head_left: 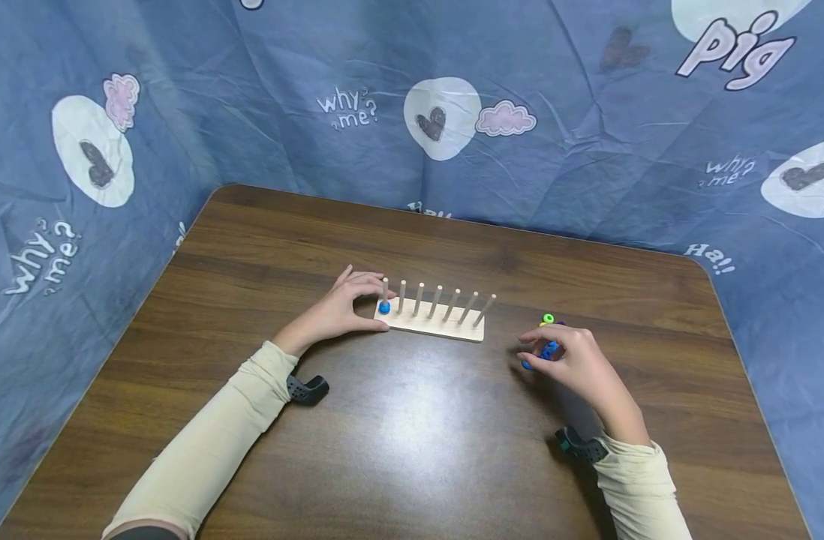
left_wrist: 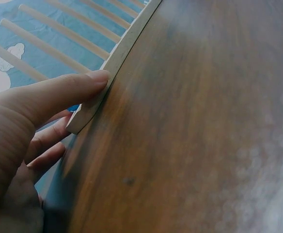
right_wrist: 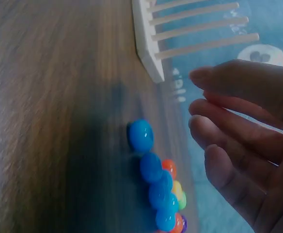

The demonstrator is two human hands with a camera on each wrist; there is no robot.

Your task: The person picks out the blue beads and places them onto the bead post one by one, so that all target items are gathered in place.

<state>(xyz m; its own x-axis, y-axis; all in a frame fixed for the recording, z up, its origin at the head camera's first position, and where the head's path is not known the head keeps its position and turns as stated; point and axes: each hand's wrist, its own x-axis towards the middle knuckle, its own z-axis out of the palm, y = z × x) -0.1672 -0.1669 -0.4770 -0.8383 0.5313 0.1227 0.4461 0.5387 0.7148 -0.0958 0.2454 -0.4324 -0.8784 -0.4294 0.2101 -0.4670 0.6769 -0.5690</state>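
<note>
The wooden pegboard [head_left: 427, 323] stood on the worktop [head_left: 358, 450], its seven pegs upright, with at least one blue bead [head_left: 384, 308] round the foot of the leftmost peg and the other six pegs bare. The left hand [head_left: 336, 306] had its grip closed about the board's left end, thumb against the near edge. The right hand [head_left: 577, 361] hovered with an empty, loosely curved grip, thumb and fingers apart, over the loose beads [right_wrist: 159, 194], blue, orange-red, yellow, green and purple, clustered beyond the board's right end
</note>
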